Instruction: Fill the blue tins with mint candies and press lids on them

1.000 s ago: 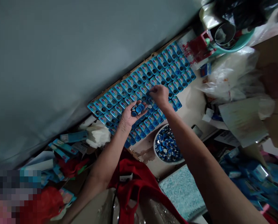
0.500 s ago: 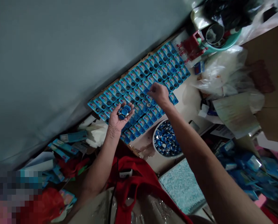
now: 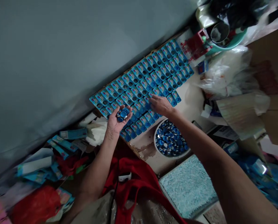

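Rows of small blue cards (image 3: 140,70), each with a round spot, lie on a low table. My left hand (image 3: 117,122) is palm up at the near left edge of the rows, its fingers curled round a pile of blue and silver caps (image 3: 123,114). Over the lower middle rows is my right hand (image 3: 161,105), palm down, fingers bent and pinched together at the cards. Anything between those fingertips is too small to make out. A round white bowl (image 3: 155,143) full of the same blue caps stands below my right forearm.
A tray of pale turquoise pieces (image 3: 187,186) sits near my lap. Plastic bags (image 3: 229,74), a teal basin (image 3: 234,42) and a red object (image 3: 196,45) are at the right. Blue boxes (image 3: 73,133) and a red bag (image 3: 36,203) lie at the left.
My right hand has moved down and nearer along the cards, from a middle row to a lower one. My left hand still holds the caps. The view has shifted slightly.
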A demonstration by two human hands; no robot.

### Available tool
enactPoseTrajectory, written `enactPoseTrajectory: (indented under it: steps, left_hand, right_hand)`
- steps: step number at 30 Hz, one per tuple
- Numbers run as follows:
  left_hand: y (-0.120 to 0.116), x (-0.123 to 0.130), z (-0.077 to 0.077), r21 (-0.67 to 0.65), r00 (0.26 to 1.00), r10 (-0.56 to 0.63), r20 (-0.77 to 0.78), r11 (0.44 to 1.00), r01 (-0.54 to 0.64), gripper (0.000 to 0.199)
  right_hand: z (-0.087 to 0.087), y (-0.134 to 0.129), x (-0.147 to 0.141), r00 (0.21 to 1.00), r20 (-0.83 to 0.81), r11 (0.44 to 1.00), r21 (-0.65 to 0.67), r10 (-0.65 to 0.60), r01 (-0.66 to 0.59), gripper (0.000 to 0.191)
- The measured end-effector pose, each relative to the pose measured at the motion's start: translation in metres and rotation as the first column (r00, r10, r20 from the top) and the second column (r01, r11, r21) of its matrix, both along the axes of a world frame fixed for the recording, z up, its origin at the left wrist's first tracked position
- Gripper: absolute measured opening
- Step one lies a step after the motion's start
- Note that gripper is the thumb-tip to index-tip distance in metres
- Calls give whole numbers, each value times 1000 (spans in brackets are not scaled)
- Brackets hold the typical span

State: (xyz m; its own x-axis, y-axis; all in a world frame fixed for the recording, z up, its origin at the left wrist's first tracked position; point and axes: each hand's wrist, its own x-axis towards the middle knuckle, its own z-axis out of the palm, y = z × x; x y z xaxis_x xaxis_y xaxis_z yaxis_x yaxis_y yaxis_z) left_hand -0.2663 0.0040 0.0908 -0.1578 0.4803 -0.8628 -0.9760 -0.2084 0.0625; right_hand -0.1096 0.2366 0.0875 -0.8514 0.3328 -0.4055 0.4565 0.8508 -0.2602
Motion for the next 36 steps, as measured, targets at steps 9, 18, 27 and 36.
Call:
enactPoseTrajectory:
  steps: [9, 18, 27, 36]
  left_hand:
    - [13, -2, 2, 84, 1000, -8, -29, 996, 11, 26]
    - [34, -18, -2, 155, 997, -48, -53, 986, 55, 27]
    - [37, -19, -11, 159, 996, -70, -59, 984, 78, 22]
    - [22, 5, -21, 58, 995, -97, -31, 993, 98, 20]
  right_hand:
    - [-20, 14, -44, 904, -154, 912, 34, -399, 408, 25]
    - [-8, 17, -85, 857, 48, 853, 141, -512, 502, 13]
    - [2, 31, -104, 839, 115, 847, 87, -532, 525, 10]
    - [32, -84, -44, 942, -271, 966, -217, -198, 141, 28]
